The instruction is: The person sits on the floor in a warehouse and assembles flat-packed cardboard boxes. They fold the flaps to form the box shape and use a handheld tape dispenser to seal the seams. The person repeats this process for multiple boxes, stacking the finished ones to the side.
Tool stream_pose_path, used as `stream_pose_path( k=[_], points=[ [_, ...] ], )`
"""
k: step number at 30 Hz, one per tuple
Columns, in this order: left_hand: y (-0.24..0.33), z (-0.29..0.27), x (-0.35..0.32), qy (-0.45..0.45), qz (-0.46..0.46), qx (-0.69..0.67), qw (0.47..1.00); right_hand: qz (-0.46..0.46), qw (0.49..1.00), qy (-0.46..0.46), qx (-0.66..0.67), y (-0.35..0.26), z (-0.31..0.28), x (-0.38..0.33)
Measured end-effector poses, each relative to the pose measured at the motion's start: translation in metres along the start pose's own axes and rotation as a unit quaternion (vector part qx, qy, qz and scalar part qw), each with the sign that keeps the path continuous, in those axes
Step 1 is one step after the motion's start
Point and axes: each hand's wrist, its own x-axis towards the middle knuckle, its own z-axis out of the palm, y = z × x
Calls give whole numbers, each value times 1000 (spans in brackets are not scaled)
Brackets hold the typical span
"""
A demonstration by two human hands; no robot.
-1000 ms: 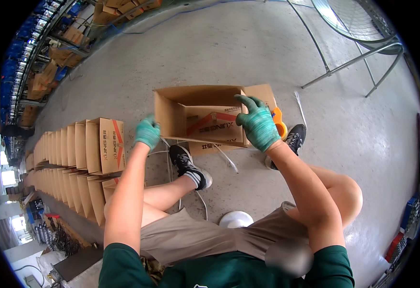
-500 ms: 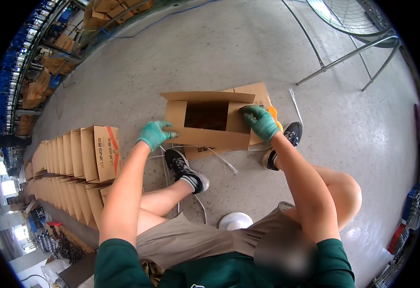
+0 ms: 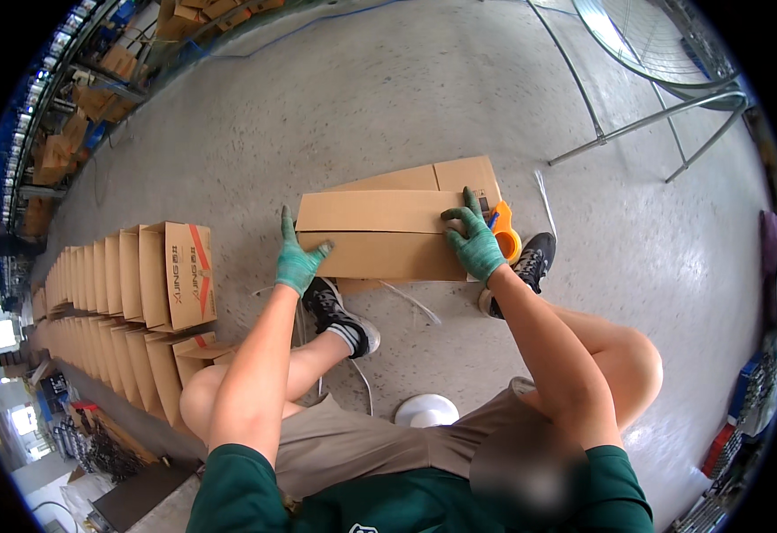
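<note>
Cardboard box lies between the two gloved hands, in front of the person; let it be the centre of the clock. Whether it rests on the flat cardboard or is held a little above, I cannot tell. The step in hand seems to be folding down the top: the far flap toward 12 o'clock and the near flap toward 6 lie almost level, with a narrow dark line between their edges.

Left hand, near 9 o'clock, has thumb and first finger spread wide, the thumb over the near flap; its other fingers are hidden. Right hand, at 3 o'clock, has its fingers spread and bent, around the right end of the flaps. Neither hand seems to pinch anything. In my judgement, the next move calls for light, even pressing, so that both edges stay level.

Counted: one box between the hands, two long flaps, two hands, one orange tape tool just beyond the right hand, two shoes, at least three white strips, and, toward 8 and 9 o'clock, two rows of boxes, too overlapped for exact counting.
</note>
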Motion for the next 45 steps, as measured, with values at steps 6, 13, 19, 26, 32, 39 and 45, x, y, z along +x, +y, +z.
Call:
stream_pose_path(
  k=[6, 13, 19, 26, 32, 39, 45],
  points=[
    [-46, 6, 9, 74, 50, 128, 988, -19, 999, 2, -37, -3, 7, -2],
    [-40, 7, 6, 60, -12, 33, 998, 202, 906, 66, 366, 28, -19, 20],
    [-42, 6, -3, 87, -19, 19, 996, 186, 882, -145, -409, 92, -15, 16],
    [-29, 10, -3, 100, -27, 56, 993, 224, 921, -64, -312, 144, 3, 5],
    [-40, 12, 4, 119, 4, 63, 991, 162, 920, 163, 318, 74, -90, 55],
    [-41, 14, 6, 127, 6, 60, 990, -2, 988, -40, 150, -98, -63, 45],
    [-38, 14, 5, 125, -18, 89, 988, 5, 985, -169, 15, -87, -24, 43]
  ],
)
